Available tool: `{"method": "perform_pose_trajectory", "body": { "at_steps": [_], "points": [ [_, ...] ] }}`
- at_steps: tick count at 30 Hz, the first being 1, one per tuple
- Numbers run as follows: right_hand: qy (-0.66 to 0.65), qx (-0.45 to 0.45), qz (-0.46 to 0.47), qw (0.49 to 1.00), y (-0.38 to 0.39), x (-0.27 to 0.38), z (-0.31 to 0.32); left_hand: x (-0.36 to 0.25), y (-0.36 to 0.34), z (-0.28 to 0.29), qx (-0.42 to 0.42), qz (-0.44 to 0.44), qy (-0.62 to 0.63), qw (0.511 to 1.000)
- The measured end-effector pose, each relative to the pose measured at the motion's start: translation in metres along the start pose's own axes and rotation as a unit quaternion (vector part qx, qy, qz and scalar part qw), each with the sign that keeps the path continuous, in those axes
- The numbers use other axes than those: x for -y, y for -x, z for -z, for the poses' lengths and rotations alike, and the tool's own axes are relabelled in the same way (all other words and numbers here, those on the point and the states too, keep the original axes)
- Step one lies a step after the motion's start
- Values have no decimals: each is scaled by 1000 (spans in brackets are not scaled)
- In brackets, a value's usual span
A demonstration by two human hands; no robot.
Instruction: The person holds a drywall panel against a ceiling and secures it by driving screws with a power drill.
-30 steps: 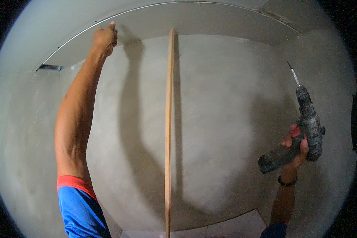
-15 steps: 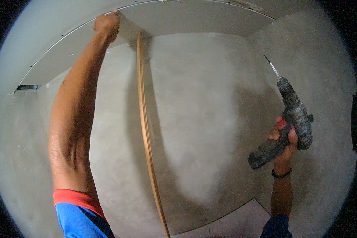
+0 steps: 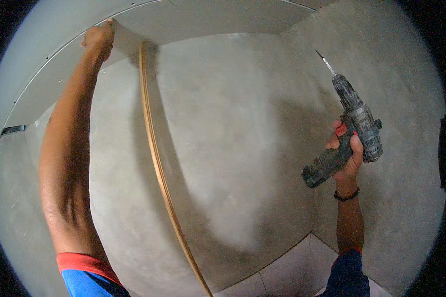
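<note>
My left hand point(image 3: 97, 39) is raised at the upper left against the pale ceiling panel point(image 3: 218, 17), its fingers curled and one fingertip at the thin white seam; whether it holds anything small is unclear. My right hand point(image 3: 347, 158) grips a dusty black-and-grey cordless drill point(image 3: 362, 126) with red parts, held upright at the right, its long bit angled up and left toward the ceiling, apart from it. A long light-wood batten point(image 3: 157, 163) stands just right of my left forearm, its top at the ceiling edge.
A bare grey plastered wall point(image 3: 228, 128) fills the middle and meets a side wall point(image 3: 396, 89) at the right. Pale tiles point(image 3: 282, 265) run along the bottom. A small dark slot point(image 3: 12, 129) opens at the ceiling's left end.
The view has shifted, so the batten now appears further left and more slanted. My left hand stays up at the ceiling seam; the drill shows slightly higher and further left, still gripped.
</note>
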State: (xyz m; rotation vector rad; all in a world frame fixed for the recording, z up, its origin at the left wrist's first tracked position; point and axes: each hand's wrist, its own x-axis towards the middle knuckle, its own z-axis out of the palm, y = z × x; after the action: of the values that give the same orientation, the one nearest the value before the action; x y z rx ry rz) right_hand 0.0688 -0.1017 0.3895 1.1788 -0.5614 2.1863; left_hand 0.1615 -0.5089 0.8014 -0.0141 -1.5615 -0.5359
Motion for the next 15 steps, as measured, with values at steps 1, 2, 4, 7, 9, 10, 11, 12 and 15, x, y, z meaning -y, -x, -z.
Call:
{"method": "perform_pose_trajectory", "body": {
  "at_steps": [1,2,4,7,9,10,11,12,15],
  "points": [
    [1,-1,4,1000,0,0,-4,3,-3,5,-10,-15,-10,1000],
    [1,-2,7,1000,1,0,-9,5,-6,9,-8,-1,15,1000],
    [-19,11,-8,1000,2,0,-9,6,-10,15,-2,30,65,997],
    [-31,29,-20,999,3,5,-3,12,-9,27,5,-16,24,1000],
    [9,14,15,1000,4,-5,-18,34,-20,46,-15,-7,-3,1000],
    [16,11,20,1000,4,-7,-17,36,-15,50,-23,-5,-9,1000],
    [22,7,24,999,3,-8,-16,39,-9,55,-32,5,-1,999],
    [29,4,29,999,2,-10,-15,44,-3,63,-41,16,7,999],
    [24,14,28,999,2,-11,-10,47,14,82,-54,30,-38,997]
  ]
}}
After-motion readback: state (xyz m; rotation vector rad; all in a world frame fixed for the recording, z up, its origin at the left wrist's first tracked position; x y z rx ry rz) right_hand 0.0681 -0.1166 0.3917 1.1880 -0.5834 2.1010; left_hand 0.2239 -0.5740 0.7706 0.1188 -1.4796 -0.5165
